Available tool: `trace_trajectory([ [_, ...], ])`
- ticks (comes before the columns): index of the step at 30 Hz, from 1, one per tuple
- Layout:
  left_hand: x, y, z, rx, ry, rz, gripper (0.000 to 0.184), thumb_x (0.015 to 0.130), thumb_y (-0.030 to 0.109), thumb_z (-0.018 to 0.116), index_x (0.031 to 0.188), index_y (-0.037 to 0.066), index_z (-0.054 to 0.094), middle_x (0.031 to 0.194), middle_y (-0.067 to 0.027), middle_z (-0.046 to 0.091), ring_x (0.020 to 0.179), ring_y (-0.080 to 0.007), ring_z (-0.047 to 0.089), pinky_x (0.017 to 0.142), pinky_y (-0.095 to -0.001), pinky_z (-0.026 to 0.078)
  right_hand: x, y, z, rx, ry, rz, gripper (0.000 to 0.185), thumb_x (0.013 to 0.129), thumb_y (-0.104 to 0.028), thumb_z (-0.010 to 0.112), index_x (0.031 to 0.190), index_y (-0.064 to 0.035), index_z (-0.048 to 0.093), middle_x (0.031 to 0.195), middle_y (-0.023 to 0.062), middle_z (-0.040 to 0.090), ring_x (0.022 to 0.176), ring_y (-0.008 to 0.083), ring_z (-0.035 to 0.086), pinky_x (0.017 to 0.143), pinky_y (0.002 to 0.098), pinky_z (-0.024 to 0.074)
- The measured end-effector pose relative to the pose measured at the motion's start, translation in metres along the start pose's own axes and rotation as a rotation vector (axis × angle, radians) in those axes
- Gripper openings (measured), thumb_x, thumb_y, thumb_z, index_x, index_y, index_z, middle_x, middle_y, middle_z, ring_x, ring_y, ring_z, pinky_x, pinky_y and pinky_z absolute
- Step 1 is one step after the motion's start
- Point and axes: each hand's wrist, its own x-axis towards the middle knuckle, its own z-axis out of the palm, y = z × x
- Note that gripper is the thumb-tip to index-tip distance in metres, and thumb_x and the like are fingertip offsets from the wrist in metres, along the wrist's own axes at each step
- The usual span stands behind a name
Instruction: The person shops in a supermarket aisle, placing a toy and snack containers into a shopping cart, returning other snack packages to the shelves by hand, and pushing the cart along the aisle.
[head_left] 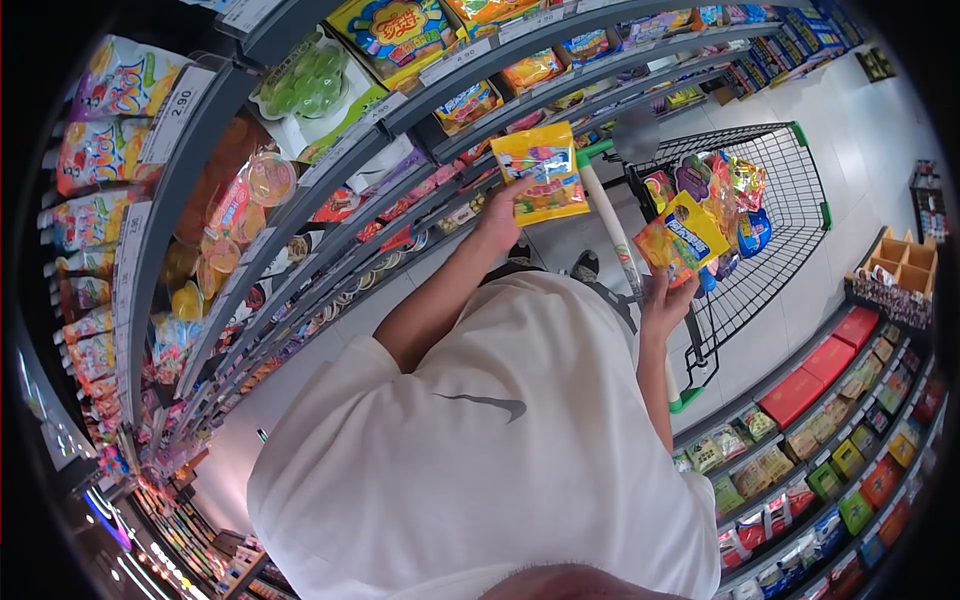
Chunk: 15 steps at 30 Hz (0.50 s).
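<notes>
My left hand [503,215] is closed on the lower left edge of a yellow candy bag [545,172], held upright beside the shelves. Near the cart handle, my right hand [665,300] grips an orange and yellow candy bag [684,238] by its lower edge. That bag partly covers several colourful snack packs [745,185] in the black wire shopping cart [780,285]. The cart's pale handle bar [608,225] runs between my two hands.
Shelves of candy bags [105,150] with price labels [178,110] curve along the left and top. More shelves with red boxes [825,350] stand at the lower right. A wooden divided rack [905,262] is at the far right. My shoes are on the tiled floor.
</notes>
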Motion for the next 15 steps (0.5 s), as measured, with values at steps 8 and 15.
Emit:
trace_trajectory([
  [8, 0.001, 0.027, -0.039, 0.144, 0.218, 0.26, 0.039, 0.093, 0.026, 0.072, 0.126, 0.007, 0.062, 0.121, -0.0053, 0.068, 0.108, -0.017, 0.066, 0.093, -0.0356, 0.054, 0.018, 0.001, -0.004, 0.121, -0.028, 0.07, 0.036, 0.1, -0.006, 0.059, 0.131, 0.0025, 0.042, 0.107, 0.0125, 0.065, 0.079, 0.0166, 0.07, 0.071, 0.0282, 0.0564],
  [15, 0.001, 0.052, -0.036, 0.233, 0.401, 0.378, 0.033, 0.093, 0.031, 0.074, 0.115, 0.008, 0.065, 0.112, -0.0041, 0.069, 0.099, -0.0156, 0.066, 0.087, -0.0347, 0.054, 0.033, 0.011, -0.012, 0.129, -0.054, 0.011, 0.035, 0.1, -0.007, 0.06, 0.13, 0.002, 0.044, 0.107, 0.0132, 0.065, 0.082, 0.0172, 0.071, 0.069, 0.0284, 0.0576],
])
